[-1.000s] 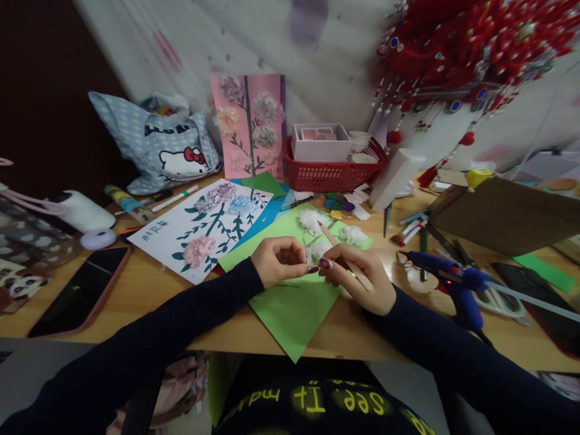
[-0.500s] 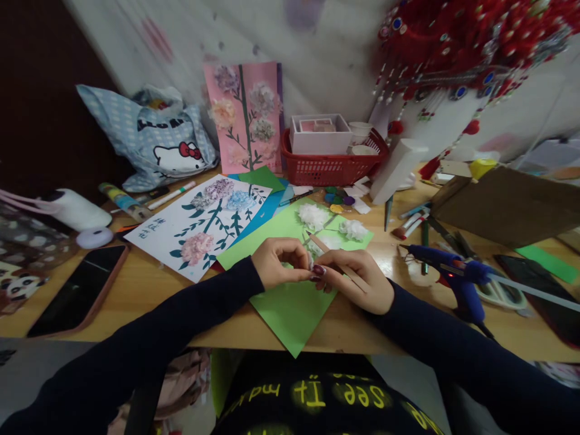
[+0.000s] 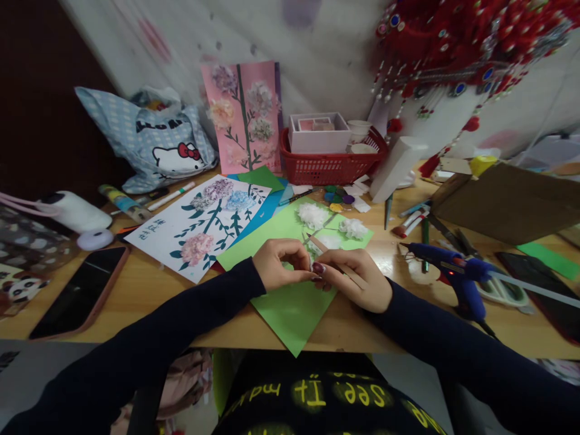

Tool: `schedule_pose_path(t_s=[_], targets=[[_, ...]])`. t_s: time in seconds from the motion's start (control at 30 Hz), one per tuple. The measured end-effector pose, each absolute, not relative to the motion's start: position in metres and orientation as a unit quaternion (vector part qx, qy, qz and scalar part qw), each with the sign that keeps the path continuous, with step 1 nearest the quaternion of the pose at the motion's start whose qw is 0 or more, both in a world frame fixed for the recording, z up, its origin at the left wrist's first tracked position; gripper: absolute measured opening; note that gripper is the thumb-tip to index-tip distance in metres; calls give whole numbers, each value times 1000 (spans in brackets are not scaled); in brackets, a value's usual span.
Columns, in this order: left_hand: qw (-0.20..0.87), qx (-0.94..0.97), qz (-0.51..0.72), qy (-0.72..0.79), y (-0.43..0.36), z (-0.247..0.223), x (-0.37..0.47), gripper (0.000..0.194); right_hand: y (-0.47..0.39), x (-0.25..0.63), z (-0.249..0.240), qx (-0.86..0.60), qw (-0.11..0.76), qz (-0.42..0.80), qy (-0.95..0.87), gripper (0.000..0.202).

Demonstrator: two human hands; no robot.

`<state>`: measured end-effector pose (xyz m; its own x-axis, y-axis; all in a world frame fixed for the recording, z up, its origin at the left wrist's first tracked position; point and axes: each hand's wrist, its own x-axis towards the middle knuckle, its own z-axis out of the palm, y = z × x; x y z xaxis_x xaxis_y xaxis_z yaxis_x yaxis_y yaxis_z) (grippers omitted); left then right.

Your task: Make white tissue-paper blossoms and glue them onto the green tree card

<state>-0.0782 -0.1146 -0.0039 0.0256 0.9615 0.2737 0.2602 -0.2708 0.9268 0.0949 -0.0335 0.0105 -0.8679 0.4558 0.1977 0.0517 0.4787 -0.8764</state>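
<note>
Over the light green sheet, my two hands meet at the fingertips. My left hand is closed in a pinch on a small whitish piece, mostly hidden by the fingers. Fingertips of my right hand press together at the same spot. Slim tan tweezers lie through the right hand, their pointed tips toward the upper left. Just beyond the hands, white ruffled flowers sit on the green sheet beside a drawn grey-green stem.
A white sheet with ruffled flowers and painted leaves lies to the left, near a phone. At the right lies a blue glue gun with its red light on. A red basket and pink flower picture stand behind.
The hands stay almost in place, fingertips together, with only a slight shift of the fingers. The white flowers and the tools on the table have not moved.
</note>
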Motion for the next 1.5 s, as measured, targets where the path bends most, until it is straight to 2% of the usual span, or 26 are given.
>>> schedule_pose_path(t_s=[0.4, 0.7, 1.0, 1.27, 1.5], targets=[[337, 633, 485, 501, -115, -4, -75, 15, -31, 96, 5, -148, 204, 468, -847, 19], [410, 608, 470, 491, -118, -3, -76, 18, -30, 96, 6, -136, 202, 464, -852, 19], [238, 692, 418, 538, -120, 2, -72, 20, -31, 95, 6, -130, 212, 445, -860, 19], [294, 623, 472, 550, -118, 1, -83, 26, -35, 93, 6, -170, 240, 487, -822, 24], [234, 663, 447, 552, -117, -1, -76, 16, -34, 94, 2, -160, 238, 435, -853, 22]])
